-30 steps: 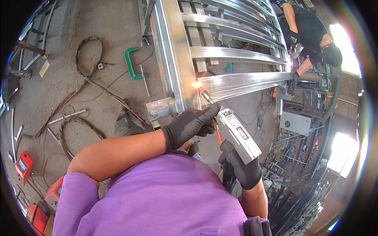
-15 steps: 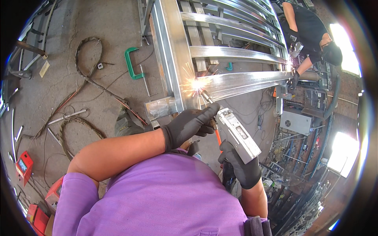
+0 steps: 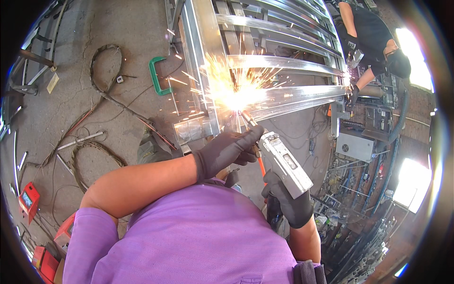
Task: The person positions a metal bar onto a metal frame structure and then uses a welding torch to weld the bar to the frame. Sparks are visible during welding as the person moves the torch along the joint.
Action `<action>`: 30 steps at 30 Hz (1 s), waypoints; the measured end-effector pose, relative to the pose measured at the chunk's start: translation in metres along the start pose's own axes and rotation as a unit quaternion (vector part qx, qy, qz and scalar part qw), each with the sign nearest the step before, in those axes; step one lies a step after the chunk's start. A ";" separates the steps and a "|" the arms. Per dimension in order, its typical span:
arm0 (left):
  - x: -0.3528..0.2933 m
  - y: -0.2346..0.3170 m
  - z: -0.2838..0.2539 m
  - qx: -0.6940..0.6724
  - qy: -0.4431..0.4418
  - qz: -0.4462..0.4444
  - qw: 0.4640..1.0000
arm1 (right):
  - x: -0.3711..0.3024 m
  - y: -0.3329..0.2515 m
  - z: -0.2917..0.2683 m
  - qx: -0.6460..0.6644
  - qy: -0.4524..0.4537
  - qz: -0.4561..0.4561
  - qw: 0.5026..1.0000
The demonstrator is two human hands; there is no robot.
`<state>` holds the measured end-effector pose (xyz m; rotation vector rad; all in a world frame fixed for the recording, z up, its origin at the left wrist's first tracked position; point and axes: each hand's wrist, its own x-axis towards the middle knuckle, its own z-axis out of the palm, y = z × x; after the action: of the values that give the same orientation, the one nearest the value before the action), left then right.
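A silver, boxy handheld welding torch (image 3: 287, 164) slants up and left, its narrow nozzle (image 3: 248, 117) right at a joint of a shiny metal frame (image 3: 302, 94). My right hand (image 3: 291, 203), in a black glove, is closed round the torch's rear part. Up front, my black-gloved left hand (image 3: 227, 150) closes on the torch near its neck, the fingers partly hidden behind the thumb side. Bright sparks (image 3: 239, 97) burst where a crossbar meets the frame's left upright (image 3: 208, 42), and their glare hides the joint itself.
At the frame's far right a co-worker (image 3: 373, 38) in dark clothes works at a second glowing spot. A green C-clamp (image 3: 158, 78) and looped cables (image 3: 94, 80) lie on the floor to the left. Red machines (image 3: 29, 201) stand lower left; a grey box (image 3: 354, 146) is at right.
The sparks at the nozzle have grown from a small glow into a wide, bright spray. Both my hands and the torch have barely moved.
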<state>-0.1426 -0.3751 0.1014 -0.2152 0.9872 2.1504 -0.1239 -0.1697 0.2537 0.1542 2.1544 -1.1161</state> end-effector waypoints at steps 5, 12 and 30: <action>0.002 -0.003 0.000 -0.009 -0.005 -0.004 1.000 | -0.001 0.002 0.002 0.016 0.013 -0.005 1.000; -0.002 0.002 0.004 -0.002 0.013 -0.011 1.000 | -0.003 0.003 0.001 0.005 0.011 0.008 1.000; 0.000 -0.003 0.005 0.008 0.004 -0.013 1.000 | -0.007 0.007 0.000 0.027 0.014 0.027 0.999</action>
<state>-0.1400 -0.3707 0.1031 -0.2292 1.0002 2.1197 -0.1160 -0.1645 0.2531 0.2525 2.1315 -1.1487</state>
